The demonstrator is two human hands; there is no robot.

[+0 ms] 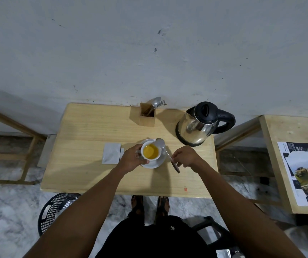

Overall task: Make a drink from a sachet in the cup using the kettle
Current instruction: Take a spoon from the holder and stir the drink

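Note:
A white cup (150,152) full of yellow-orange liquid stands on a white saucer (154,163) in the middle of the wooden table (93,131). My left hand (131,159) wraps the cup's left side. My right hand (185,156) pinches the handle of a metal spoon (161,144), whose bowl is lifted above the cup's right rim. A silver sachet (111,153), lying flat, sits left of the cup. The steel kettle (198,125) with black lid and handle stands at the back right.
A wooden holder (147,114) with a spoon and fork stands at the table's back edge by the wall. A black mesh basket (55,211) sits on the floor at left. A second table with a printed sheet (306,172) is at right.

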